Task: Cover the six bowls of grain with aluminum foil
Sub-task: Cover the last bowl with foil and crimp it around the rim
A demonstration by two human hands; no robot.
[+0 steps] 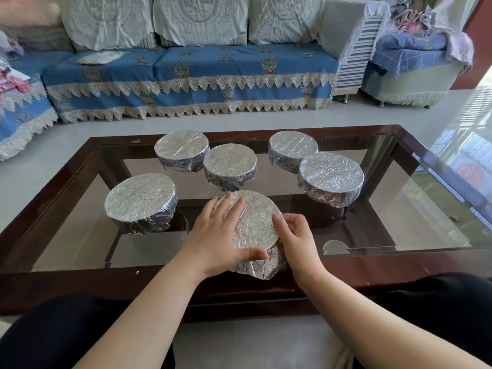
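Several bowls stand on the glass-topped coffee table [80, 166], each wrapped over the top in crinkled aluminum foil. The nearest foil-covered bowl [255, 222] sits at the table's front edge. My left hand [215, 235] lies flat on its left side, fingers straight on the foil top, thumb along the front rim. My right hand [295, 235] curls its fingers round the bowl's right rim, on the foil there. Other covered bowls are at the left [141, 201], back left [182, 147], middle [230, 163], back right [292, 146] and right [331, 175]. The grain is hidden.
The table has a dark wooden frame [266, 280] close to my knees. A blue sofa with lace trim [186, 67] runs along the far side, an armchair [410, 73] at the back right. Pale floor lies between the table and the sofa.
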